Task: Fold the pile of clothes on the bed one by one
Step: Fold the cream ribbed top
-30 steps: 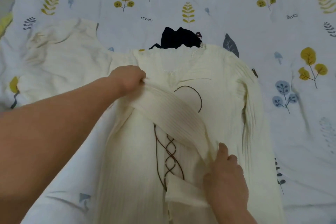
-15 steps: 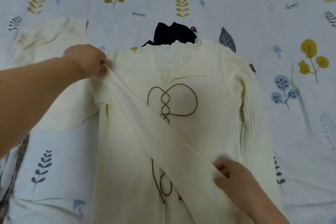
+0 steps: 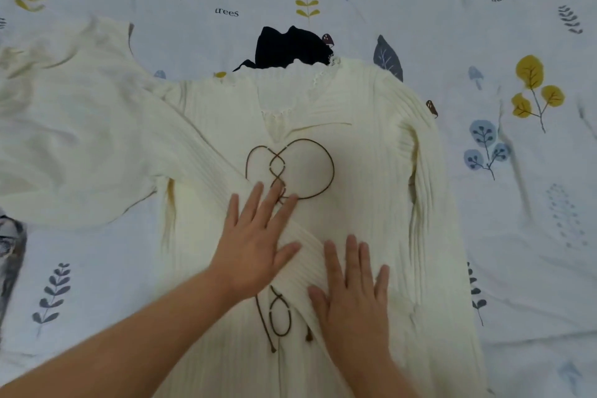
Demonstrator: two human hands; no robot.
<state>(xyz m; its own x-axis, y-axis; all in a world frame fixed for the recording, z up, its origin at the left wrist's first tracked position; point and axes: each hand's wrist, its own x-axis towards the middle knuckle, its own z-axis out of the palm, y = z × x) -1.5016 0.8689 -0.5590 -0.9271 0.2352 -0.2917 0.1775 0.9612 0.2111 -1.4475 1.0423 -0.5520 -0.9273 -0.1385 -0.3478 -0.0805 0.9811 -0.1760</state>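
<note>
Cream ribbed knit sweater (image 3: 365, 152) with brown lacing cord (image 3: 290, 168) lies flat on the leaf-printed bed sheet (image 3: 517, 236), directly under both hands. Left hand (image 3: 255, 245) and right hand (image 3: 353, 291), fingers spread, press flat on its sleeve folded diagonally across the chest. Beyond the fingertips, a black garment (image 3: 287, 47) peeks past the collar.

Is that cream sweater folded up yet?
Partly: one sleeve lies across the cream sweater; its body is still spread flat.

Both flat hands (image 3: 255, 245) (image 3: 353, 291) press a sleeve (image 3: 206, 152) across the cream sweater (image 3: 371, 171).
</note>
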